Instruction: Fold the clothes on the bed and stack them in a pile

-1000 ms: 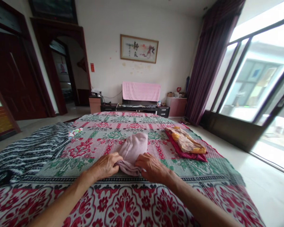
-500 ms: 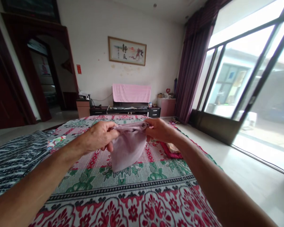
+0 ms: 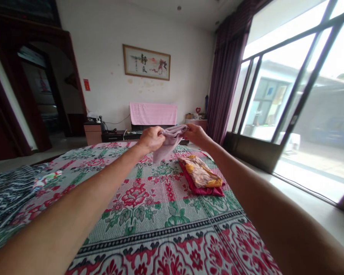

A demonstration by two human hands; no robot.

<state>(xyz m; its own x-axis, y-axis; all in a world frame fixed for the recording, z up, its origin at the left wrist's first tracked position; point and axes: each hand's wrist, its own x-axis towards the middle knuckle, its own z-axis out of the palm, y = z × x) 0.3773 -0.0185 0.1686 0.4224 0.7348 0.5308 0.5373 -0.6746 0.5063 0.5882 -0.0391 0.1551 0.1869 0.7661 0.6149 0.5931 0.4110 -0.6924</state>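
A pale mauve cloth garment (image 3: pixel 166 147) hangs in the air between my two hands, its upper edge bunched and its lower part drooping; what kind of garment it is, I cannot make out. My left hand (image 3: pixel 152 139) is closed on its left end. On the other end, the fingers of my right hand (image 3: pixel 196 133) pinch the cloth. Below and to the right, folded clothes lie on the bed: a yellow-and-tan patterned piece (image 3: pixel 202 172) on top of a dark red one (image 3: pixel 210 191). Neither hand touches that pile.
A floral red, green and white bedspread (image 3: pixel 149 217) covers the bed. Dark striped cloth (image 3: pixel 11 191) lies at the left. Beyond the bed stands a low cabinet with a pink cloth (image 3: pixel 154 114) draped above it. Large glass doors (image 3: pixel 275 99) are on the right.
Both hands have moved up, farther away and to the right with the mauve cloth, which hangs shorter. The view has turned right, and the folded pile is now uncovered.
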